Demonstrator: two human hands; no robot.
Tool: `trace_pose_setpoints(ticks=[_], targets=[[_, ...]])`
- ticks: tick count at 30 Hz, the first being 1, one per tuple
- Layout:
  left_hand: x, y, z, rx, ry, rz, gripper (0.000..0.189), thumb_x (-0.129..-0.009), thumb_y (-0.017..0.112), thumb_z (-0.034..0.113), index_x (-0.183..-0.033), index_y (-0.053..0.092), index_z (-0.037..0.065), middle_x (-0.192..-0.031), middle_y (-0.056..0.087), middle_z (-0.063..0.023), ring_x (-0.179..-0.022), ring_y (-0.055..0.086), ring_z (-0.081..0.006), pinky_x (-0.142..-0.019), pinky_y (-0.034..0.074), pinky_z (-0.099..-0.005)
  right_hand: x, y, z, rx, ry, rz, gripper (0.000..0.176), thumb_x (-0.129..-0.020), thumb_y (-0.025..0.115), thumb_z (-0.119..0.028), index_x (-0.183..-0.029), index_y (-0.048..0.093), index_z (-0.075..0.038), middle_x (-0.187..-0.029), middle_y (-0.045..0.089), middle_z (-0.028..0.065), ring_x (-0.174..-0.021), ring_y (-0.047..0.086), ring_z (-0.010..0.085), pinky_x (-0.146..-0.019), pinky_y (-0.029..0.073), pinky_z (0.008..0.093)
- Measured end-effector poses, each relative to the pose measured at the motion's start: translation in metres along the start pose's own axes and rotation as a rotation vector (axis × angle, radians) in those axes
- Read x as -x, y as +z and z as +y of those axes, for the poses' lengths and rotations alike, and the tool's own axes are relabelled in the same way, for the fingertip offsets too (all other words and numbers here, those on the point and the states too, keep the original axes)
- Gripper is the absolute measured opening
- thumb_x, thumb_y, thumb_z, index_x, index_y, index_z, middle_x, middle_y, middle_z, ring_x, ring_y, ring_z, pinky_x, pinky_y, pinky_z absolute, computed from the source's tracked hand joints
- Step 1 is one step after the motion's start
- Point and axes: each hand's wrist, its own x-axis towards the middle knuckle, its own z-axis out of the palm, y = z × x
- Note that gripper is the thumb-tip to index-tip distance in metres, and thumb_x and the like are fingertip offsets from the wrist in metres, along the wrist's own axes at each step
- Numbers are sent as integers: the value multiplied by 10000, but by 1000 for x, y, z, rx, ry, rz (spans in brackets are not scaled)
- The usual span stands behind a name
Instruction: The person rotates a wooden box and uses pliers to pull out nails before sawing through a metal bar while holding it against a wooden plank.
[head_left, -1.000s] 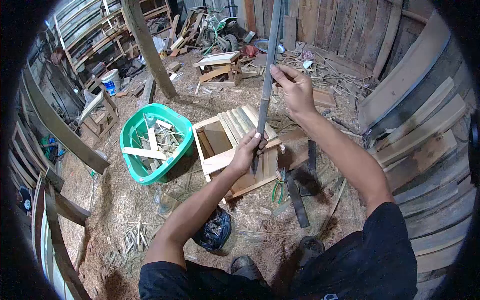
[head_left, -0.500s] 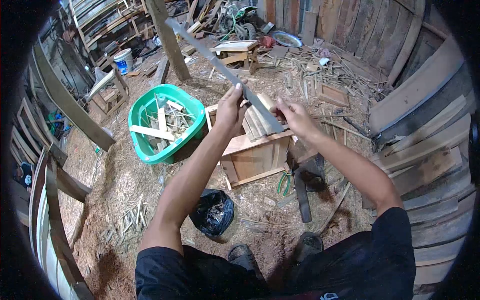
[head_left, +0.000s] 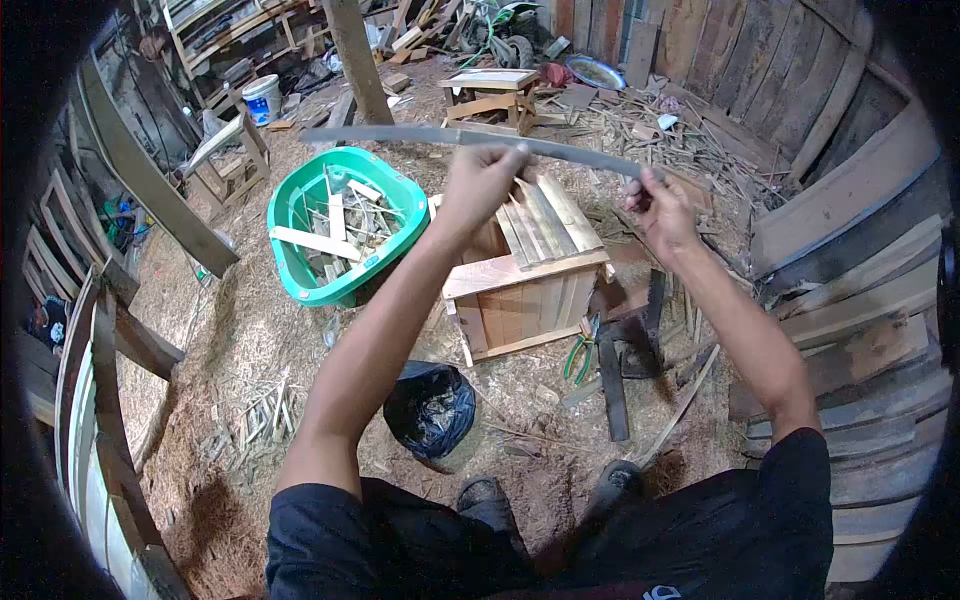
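A long thin grey strip (head_left: pixel 575 154) is held up in the air, stretching left to right and slightly curved. My left hand (head_left: pixel 484 182) is closed on its middle part. My right hand (head_left: pixel 662 208) pinches the strip near its right end. Below and between the hands stands a wooden box frame (head_left: pixel 530 310) with several slats (head_left: pixel 548 222) lying on top. Pliers with green handles (head_left: pixel 580 354) lean at the box's front right corner. Dark tool-like pieces (head_left: pixel 613 385) lie to the right of them.
A green tub (head_left: pixel 290 262) of wood scraps stands left of the box. Nearer my feet is a black bag (head_left: pixel 430 412). A wooden post (head_left: pixel 358 62), a small wooden stand (head_left: pixel 490 100) and a white bucket (head_left: pixel 262 100) are farther back. Planks (head_left: pixel 850 365) line the right side.
The strip has turned from a steep slant to nearly level. My right hand has moved up and right, and my left hand slightly up. The view has shifted a little.
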Motion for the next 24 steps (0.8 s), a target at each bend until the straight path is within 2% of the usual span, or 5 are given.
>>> trace_pose_setpoints(ticks=[3, 6, 9, 10, 24], targets=[[-3, -22, 20, -577, 775, 351, 268, -956, 590, 219, -897, 711, -13, -776, 690, -67, -634, 618, -89, -563, 488, -252, -9, -6, -17, -26, -47, 9, 176, -985, 578, -214, -977, 603, -40, -786, 622, 68, -684, 596, 158, -644, 515, 308], [-8, -40, 17, -860, 775, 76, 266, -965, 602, 239, -940, 712, -2, -799, 690, -31, -697, 622, -96, -604, 491, -254, -14, -4, -30, 3, -61, 16, 216, -984, 586, -241, -932, 580, -31, -780, 612, 61, -681, 592, 163, -637, 503, 303], [3, -39, 17, -224, -94, -632, 275, -964, 611, 257, -996, 699, -2, -824, 693, -30, -693, 622, -90, -617, 498, -244, -28, -3, -30, 26, -120, 16, 228, -982, 591, -265, -918, 574, -47, -779, 624, 60, -674, 597, 161, -643, 501, 295], [5, -32, 9, -170, 23, -690, 279, -970, 607, 264, -1045, 685, 7, -846, 694, -21, -676, 616, -65, -597, 491, -225, -30, -2, -28, 19, -111, 48, 246, -982, 591, -294, -935, 583, -53, -803, 643, 64, -692, 606, 158, -646, 500, 292], [28, -6, -121, 385, -614, 23, 289, -995, 486, 104, -1096, 504, -165, -1017, 657, -262, -878, 707, -301, -701, 606, -320, 125, 95, 99, 254, 739, -321, 443, -1046, 380, -416, -1120, 481, 9, -836, 606, 103, -665, 607, 172, -620, 516, 311]])
